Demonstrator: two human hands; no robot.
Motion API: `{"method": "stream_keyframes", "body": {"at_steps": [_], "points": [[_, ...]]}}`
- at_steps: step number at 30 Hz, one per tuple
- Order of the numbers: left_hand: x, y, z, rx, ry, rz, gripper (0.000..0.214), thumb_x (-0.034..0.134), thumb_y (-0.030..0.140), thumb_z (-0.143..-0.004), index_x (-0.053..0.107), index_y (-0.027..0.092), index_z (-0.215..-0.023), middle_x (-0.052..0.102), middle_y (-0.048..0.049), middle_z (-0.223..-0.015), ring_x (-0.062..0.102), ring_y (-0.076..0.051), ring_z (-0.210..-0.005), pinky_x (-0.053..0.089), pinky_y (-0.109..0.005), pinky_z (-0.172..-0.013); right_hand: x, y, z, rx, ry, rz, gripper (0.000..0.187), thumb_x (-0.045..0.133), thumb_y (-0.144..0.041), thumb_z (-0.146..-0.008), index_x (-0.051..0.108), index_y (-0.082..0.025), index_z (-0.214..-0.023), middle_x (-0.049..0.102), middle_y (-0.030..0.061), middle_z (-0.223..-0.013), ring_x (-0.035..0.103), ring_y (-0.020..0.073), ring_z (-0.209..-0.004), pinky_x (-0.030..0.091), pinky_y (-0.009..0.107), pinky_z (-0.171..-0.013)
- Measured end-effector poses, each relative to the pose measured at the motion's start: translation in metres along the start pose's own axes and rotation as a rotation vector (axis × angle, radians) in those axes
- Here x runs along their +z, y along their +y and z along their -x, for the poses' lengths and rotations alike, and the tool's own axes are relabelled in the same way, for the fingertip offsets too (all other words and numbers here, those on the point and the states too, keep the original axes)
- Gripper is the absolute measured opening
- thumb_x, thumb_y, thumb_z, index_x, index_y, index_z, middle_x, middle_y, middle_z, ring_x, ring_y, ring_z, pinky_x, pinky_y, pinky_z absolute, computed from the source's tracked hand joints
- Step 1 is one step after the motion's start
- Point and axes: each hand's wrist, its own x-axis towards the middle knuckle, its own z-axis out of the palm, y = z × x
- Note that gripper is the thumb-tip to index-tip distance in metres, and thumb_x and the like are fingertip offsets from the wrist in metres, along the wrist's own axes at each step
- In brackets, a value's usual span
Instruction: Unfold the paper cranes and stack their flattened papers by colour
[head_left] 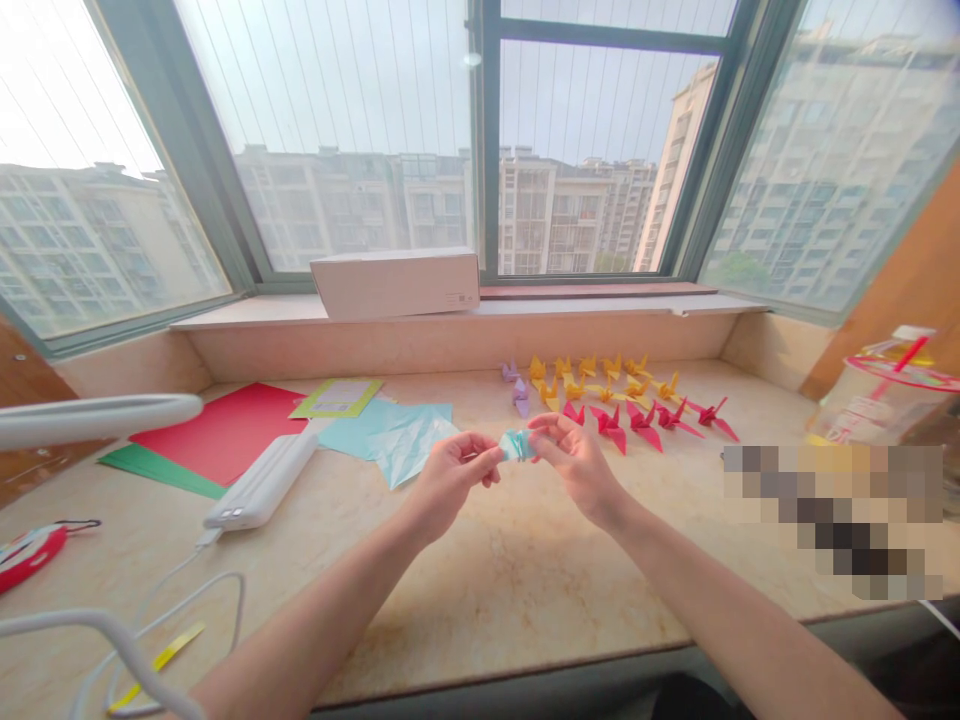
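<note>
Above the marbled counter (480,600), a small folded piece of pale-blue paper (516,446) is being held up, its left end being pinched between thumb and bent fingers by the nearly closed left hand (455,472), its right end being nipped the same way by the right hand (576,462)! Just beyond the right hand, rows of paper cranes (611,427) in lilac, yellow and red are being seen, while over to the left a blue sheet (349,435) is being partly covered by a crinkled translucent sheet (414,450).

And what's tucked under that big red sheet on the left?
A green sheet shows along the near-left edge of the red sheet. Anything else beneath is covered, so I can't tell.
</note>
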Motion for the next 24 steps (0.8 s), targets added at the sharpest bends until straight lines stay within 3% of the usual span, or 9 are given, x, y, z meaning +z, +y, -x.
{"method": "stream_keyframes", "body": {"at_steps": [8,16,24], "points": [[-0.002,0.006,0.006,-0.080,-0.251,-0.088,0.031,0.059,0.046,-0.088,0.060,0.016,-0.080,0.063,0.0005,-0.062,0.050,-0.010,-0.057,0.035,-0.022,-0.057,-0.006,-0.002,-0.005,0.068,0.083,-0.170,0.029,0.080,-0.039,-0.071,0.068,-0.020,-0.090,0.061,0.0000,-0.076,0.049,0.0108,-0.061,0.038,0.023,-0.055],[-0.003,0.009,0.007,0.028,-0.279,-0.049,0.032,0.055,0.049,-0.090,0.054,0.017,-0.083,0.056,0.0028,-0.063,0.046,-0.010,-0.058,0.030,-0.024,-0.057,-0.011,-0.008,-0.006,0.141,0.088,-0.291,0.033,0.084,-0.035,-0.065,0.070,-0.021,-0.091,0.059,-0.0016,-0.074,0.044,0.0087,-0.056,0.034,0.024,-0.053],[-0.002,0.007,0.008,0.041,-0.289,-0.006,0.031,0.056,0.047,-0.092,0.053,0.017,-0.083,0.056,0.0028,-0.063,0.045,-0.010,-0.058,0.028,-0.025,-0.059,-0.016,-0.012,-0.008,0.162,0.100,-0.324,0.033,0.085,-0.033,-0.064,0.069,-0.024,-0.091,0.060,-0.0030,-0.072,0.047,0.0093,-0.057,0.034,0.025,-0.055]]}}
